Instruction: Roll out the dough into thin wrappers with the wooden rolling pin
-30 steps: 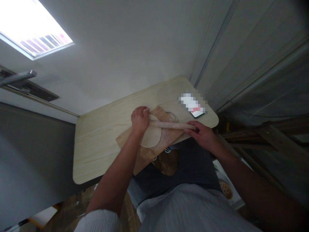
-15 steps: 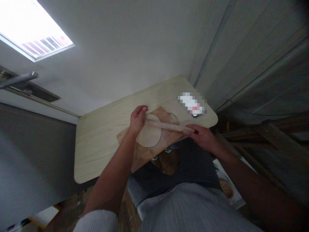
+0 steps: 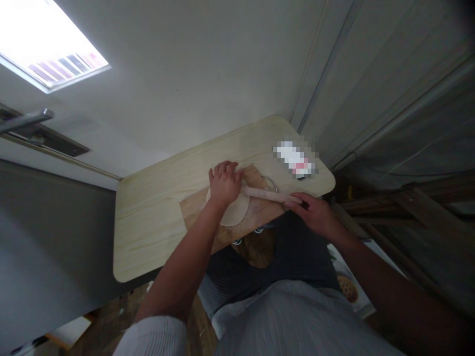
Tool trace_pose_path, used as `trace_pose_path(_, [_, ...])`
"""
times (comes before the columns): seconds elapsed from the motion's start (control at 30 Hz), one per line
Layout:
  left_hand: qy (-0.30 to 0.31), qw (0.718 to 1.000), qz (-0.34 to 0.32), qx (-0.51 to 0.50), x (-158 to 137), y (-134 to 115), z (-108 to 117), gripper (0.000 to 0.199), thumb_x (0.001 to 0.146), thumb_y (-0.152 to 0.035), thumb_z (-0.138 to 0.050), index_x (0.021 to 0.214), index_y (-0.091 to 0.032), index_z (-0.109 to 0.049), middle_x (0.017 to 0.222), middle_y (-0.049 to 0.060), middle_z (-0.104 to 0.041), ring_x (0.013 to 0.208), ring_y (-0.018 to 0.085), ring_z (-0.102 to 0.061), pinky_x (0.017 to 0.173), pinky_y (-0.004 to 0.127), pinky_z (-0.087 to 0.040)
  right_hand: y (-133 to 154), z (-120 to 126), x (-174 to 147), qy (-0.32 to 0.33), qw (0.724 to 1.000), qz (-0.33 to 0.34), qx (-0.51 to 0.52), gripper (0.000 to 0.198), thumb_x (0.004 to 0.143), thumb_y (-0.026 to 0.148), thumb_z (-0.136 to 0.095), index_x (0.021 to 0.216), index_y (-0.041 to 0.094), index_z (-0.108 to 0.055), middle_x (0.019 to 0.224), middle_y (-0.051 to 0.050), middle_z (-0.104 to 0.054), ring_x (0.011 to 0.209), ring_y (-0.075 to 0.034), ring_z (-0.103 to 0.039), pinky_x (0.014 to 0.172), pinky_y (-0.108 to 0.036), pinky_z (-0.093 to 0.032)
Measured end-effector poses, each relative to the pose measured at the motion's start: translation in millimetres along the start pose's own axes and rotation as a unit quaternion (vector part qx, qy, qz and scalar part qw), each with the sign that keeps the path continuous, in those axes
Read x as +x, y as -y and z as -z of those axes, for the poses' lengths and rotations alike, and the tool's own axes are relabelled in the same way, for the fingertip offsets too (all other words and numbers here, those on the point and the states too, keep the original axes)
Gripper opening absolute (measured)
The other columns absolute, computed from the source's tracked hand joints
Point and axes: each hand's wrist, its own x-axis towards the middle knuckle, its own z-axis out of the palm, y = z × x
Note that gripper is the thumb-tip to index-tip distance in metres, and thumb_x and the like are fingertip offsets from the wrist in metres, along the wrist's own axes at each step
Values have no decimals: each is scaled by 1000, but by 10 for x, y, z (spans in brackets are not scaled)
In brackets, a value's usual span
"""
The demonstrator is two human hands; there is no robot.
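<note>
While my right hand (image 3: pixel 313 211) pinches the likely light, stiff rolling pin (image 3: pixel 267 195) by its three-o'clock end — a sound hold — my left hand (image 3: pixel 225 185) spreads over soft-looking dough (image 3: pixel 236 211).

A light grey shirt (image 3: pixel 289 321) (finely creased), its ribbed sleeve (image 3: pixel 158 333) matching; beyond the shirt, dark trousers (image 3: pixel 300 247).
</note>
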Motion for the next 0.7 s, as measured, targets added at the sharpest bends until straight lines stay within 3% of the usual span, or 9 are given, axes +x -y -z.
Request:
trace_pose_path(0.13, [23,999,4,27,61,-53,39,43,104,-46,-30,134,-30,-56,142,8,-57,135,29,-46,117,59,-27,-4,3,16,-4,1000,-5,12,40,89,54,-62,114,25,-72,102,-6,-77,90,-25,-71,80,-37,-55])
trace_pose_path(0.33, [43,998,15,37,232,-107,32,44,104,-46,-29,135,-30,-55,144,8,-55,136,30,-44,117,61,-26,41,38,108,6,999,-32,16,47,91,58,-55,116,22,-71,70,-2,-69,60,-19,-63,61,-31,-50])
trace_pose_path(0.7, [33,999,17,38,528,-161,-47,43,104,-44,-28,129,-28,-59,137,9,-59,127,28,-50,111,53,-34,72,46,188,-25,994,-76,77,51,91,60,-55,119,20,-68,70,-1,-66,41,-12,-52,43,-27,-41])
